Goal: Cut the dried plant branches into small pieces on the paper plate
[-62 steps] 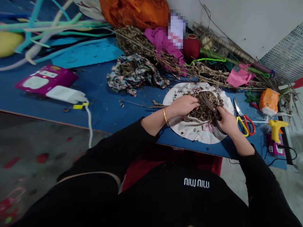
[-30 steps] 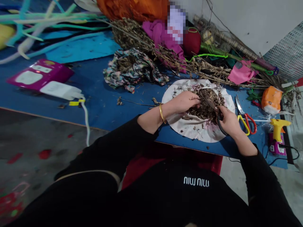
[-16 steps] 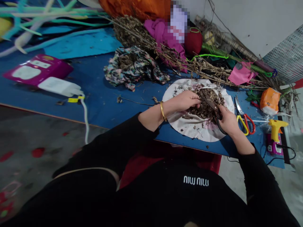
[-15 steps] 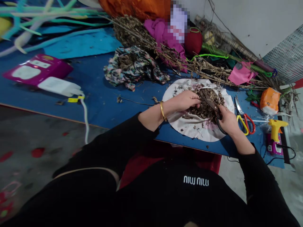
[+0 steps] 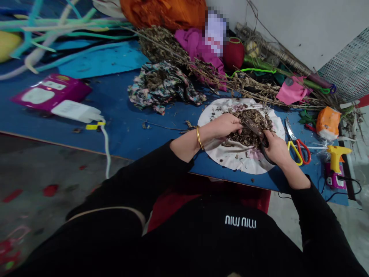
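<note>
A heap of crushed dry brown leaves lies on a round white cloth near the table's front edge. My right hand, at the heap's right side, is closed around the black handles of dark-bladed scissors. The blades point left across the leaves, towards my left hand. That hand has its fingers pinched together over the heap's left part, close to the scissors' tip. Whatever is between those fingertips is too small to make out. A gold bangle circles my left wrist.
Scissors with red and yellow handles and a yellow glue gun lie on the right. Dry stems stretch behind the cloth. A crumpled floral cloth and a purple packet are further left on the blue table.
The view has shifted slightly, so the table's left part appears a little lower. Both hands stay over the leaves, and the scissors have moved only slightly.
</note>
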`<act>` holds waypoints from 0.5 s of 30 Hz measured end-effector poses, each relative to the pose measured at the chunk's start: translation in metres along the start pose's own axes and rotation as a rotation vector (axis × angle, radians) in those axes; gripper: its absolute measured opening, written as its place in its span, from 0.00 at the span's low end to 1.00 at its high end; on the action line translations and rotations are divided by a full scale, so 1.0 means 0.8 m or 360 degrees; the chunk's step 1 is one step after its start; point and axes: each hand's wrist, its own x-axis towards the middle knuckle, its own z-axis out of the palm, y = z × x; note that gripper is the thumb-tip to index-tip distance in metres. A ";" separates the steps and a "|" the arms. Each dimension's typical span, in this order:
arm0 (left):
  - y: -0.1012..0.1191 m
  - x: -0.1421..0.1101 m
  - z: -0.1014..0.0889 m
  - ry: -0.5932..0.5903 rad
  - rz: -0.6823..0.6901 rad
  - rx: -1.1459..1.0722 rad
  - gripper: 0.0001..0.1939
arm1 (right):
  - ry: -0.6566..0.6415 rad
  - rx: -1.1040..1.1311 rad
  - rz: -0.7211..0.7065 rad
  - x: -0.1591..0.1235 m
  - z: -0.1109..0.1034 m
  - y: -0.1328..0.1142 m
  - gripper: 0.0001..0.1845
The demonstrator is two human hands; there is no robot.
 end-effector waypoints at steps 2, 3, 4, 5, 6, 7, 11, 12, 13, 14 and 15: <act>0.000 0.000 -0.001 -0.0014 -0.0038 0.0003 0.14 | -0.0006 -0.0015 0.0003 0.000 0.000 0.000 0.26; 0.000 0.000 -0.001 -0.0017 -0.0057 0.0006 0.14 | -0.0005 -0.0018 0.0006 0.000 0.000 0.000 0.26; 0.000 0.000 0.000 -0.0017 -0.0068 0.0010 0.14 | -0.0009 -0.0019 0.0011 0.000 0.000 0.000 0.25; 0.000 0.001 0.000 -0.0011 -0.0069 0.0016 0.14 | -0.0017 -0.0015 0.0014 0.001 0.001 0.000 0.25; -0.001 0.001 0.001 -0.0004 -0.0069 0.0023 0.14 | -0.0027 -0.0008 0.0014 0.001 0.001 0.000 0.24; -0.002 0.001 0.001 0.0003 -0.0066 0.0030 0.14 | -0.0035 0.0002 0.0013 0.001 0.002 0.000 0.24; -0.003 0.004 0.000 0.0035 0.0016 0.0064 0.13 | 0.0034 0.0082 -0.0001 0.001 0.003 0.003 0.26; -0.003 0.004 -0.001 0.0045 0.0060 0.0073 0.13 | 0.0069 0.0108 -0.0002 0.000 0.002 0.004 0.28; -0.003 0.003 -0.003 0.0053 0.0099 0.0078 0.12 | 0.0100 0.0135 -0.0002 0.000 0.001 0.006 0.29; -0.002 0.003 -0.005 0.0063 0.0123 0.0077 0.12 | 0.0121 0.0161 -0.0001 0.000 0.000 0.007 0.30; -0.002 0.002 -0.007 0.0073 0.0132 0.0069 0.12 | 0.0131 0.0182 0.0003 0.000 -0.001 0.008 0.30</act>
